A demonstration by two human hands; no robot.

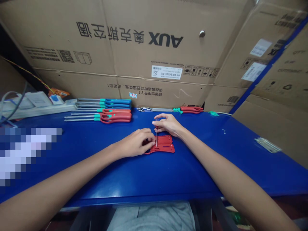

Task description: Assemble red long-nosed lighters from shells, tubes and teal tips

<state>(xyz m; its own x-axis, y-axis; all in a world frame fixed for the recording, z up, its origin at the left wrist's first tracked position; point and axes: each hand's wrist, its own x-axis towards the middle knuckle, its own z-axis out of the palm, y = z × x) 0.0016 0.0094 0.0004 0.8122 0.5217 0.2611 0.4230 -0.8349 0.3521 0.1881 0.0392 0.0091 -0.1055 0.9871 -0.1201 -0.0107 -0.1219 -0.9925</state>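
Observation:
Two red plastic lighter-handle halves (167, 147) lie side by side on the blue table, their hollow insides facing up. My left hand (135, 141) is closed at their left end, fingers curled over and hiding that part. In my right hand (170, 124), a small screwdriver (157, 136) stands upright, gripped by its handle between thumb and fingers. Its metal shaft points down, the tip at the nearer half, close to my left fingertips. Whether the tip touches the plastic I cannot tell.
Behind my left hand are several blue long-neck lighters (117, 103) and red ones (116, 116). Metal tubes with red handle pieces (191, 110) lie by the cardboard wall (130, 57). A power strip (60, 107) sits left; flat metal pieces (268, 145) lie right.

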